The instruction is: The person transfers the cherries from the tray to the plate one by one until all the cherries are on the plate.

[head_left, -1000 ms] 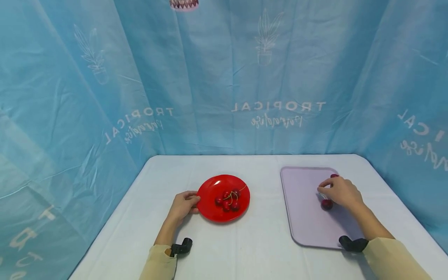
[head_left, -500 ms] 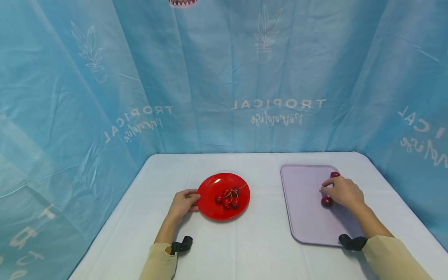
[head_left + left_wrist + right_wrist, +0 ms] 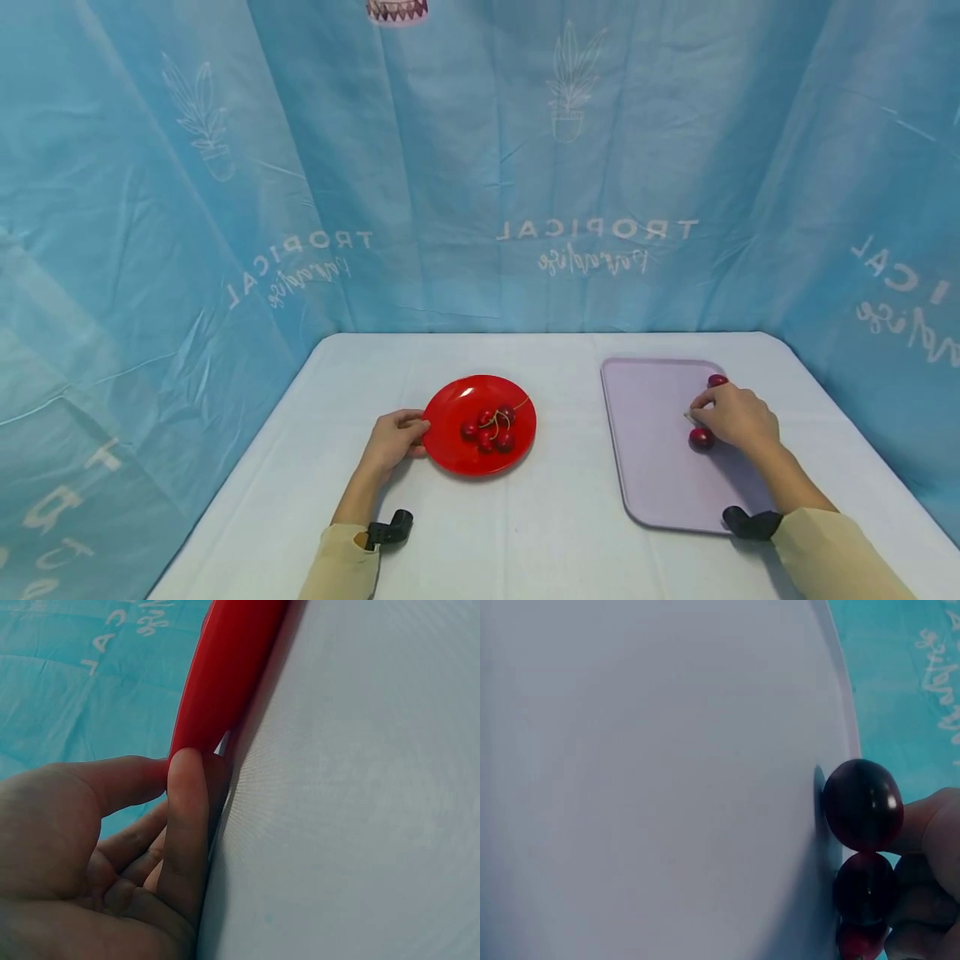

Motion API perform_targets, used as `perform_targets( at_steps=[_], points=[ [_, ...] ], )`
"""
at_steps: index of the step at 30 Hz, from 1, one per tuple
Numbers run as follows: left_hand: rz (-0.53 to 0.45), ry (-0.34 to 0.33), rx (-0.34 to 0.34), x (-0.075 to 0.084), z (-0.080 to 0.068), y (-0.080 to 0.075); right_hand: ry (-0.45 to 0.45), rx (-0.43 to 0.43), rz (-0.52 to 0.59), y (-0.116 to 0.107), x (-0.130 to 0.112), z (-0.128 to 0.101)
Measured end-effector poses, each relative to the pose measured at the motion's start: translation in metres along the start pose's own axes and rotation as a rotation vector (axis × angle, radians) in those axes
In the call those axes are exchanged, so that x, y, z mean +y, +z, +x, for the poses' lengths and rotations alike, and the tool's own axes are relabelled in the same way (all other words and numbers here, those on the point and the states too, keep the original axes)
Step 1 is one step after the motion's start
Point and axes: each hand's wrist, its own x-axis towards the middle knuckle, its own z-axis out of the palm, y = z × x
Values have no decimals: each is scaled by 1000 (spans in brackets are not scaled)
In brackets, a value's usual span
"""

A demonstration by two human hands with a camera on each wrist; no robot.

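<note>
Just round cherries (image 3: 702,438) beside fingers (image 3: 696,402)

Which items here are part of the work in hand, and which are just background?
In the work: left hand gripping the red plate rim; stemmed cherries on that plate; right hand at the cherries on the tray; lilac tray.
Background: white table; blue printed curtain.

The plate (image 3: 480,425) is glossy red, probably plastic, with a bright highlight. The cherries (image 3: 487,429) have smooth, shiny dark skins. The tray (image 3: 652,450) is matt pale lilac plastic. A smooth white cloth covers the worktop (image 3: 525,533). The backdrop (image 3: 480,167) is thin, creased blue cloth.
</note>
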Motion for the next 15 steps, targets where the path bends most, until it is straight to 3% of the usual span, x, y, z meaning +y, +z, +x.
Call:
perform_targets(
  at_steps=[7, 15],
  points=[
    [-2, 2, -4, 2, 0, 1, -3, 8, 52, -1, 0, -2],
    [2, -3, -4, 4, -4, 0, -66, 76, 181, -1, -16, 3]
  ],
)
